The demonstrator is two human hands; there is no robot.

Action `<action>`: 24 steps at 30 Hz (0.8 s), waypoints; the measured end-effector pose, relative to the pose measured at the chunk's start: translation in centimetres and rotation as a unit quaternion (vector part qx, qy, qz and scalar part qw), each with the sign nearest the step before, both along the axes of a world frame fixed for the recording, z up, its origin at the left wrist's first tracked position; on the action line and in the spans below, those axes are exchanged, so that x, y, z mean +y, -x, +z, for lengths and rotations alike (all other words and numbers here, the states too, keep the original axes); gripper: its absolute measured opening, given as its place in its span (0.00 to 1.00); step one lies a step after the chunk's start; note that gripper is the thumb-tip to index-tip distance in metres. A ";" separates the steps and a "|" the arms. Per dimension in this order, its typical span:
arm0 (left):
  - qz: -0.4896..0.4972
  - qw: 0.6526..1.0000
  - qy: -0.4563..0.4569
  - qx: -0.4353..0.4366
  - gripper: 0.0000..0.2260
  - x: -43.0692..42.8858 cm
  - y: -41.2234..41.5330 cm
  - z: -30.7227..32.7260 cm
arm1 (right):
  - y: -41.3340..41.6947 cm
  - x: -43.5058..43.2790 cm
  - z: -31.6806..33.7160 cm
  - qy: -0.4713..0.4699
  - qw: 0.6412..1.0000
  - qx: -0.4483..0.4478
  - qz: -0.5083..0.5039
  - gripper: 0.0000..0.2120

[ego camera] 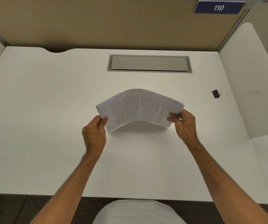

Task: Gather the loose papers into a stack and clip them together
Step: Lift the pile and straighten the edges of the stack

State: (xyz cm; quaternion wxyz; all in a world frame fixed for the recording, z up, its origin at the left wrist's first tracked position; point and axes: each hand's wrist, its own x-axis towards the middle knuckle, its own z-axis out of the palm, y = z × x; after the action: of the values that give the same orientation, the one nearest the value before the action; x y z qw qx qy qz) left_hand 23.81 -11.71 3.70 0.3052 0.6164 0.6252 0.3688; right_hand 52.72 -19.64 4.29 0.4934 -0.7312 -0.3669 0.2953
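A stack of printed white papers (138, 107) is held above the middle of the white desk (49, 110), bowed upward in an arch. My left hand (95, 131) grips its left short edge, thumb on top. At the right short edge my right hand (184, 123) pinches the stack the same way. The sheets' edges look roughly even, slightly fanned at the left. A black binder clip (216, 93) with silver wire handles lies on the desk far to the right, apart from both hands.
A grey cable-tray lid (149, 63) is set into the desk behind the papers. A tan partition (97, 21) closes the back, with a blue sign "110" (218, 7). A white side panel (251, 78) stands at the right. The desk's front edge is near my body.
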 end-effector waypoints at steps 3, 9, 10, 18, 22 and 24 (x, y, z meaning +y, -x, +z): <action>-0.019 0.999 0.031 0.008 0.12 -0.4 -0.2 -0.2 | 0.1 -0.3 -0.8 0.032 0.999 0.017 0.004 0.16; -0.016 0.999 0.036 -0.022 0.12 0.0 0.3 -1.0 | 0.2 0.0 -1.0 0.025 0.999 0.026 -0.009 0.15; -0.020 0.999 0.039 -0.029 0.12 0.1 0.6 -1.1 | 0.1 0.0 -1.0 0.021 0.999 0.028 -0.011 0.15; -0.080 0.995 0.063 0.008 0.09 1.0 1.5 -2.0 | 0.2 -0.1 -2.3 0.063 0.996 0.062 -0.001 0.16; -0.091 0.987 0.092 -0.094 0.15 0.1 0.0 -0.3 | 0.2 -0.1 -2.3 0.060 0.996 0.072 -0.006 0.16; -0.081 0.979 0.091 -0.161 0.17 0.0 -0.6 -0.5 | 0.2 -0.1 -2.3 0.052 0.996 0.074 -0.006 0.18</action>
State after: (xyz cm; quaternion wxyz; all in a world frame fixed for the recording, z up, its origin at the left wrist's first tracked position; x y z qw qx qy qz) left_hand 24.36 -11.75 3.25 0.4856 0.5668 0.5471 0.3789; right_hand 52.51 -19.74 1.98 0.4828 -0.7338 -0.3091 0.3646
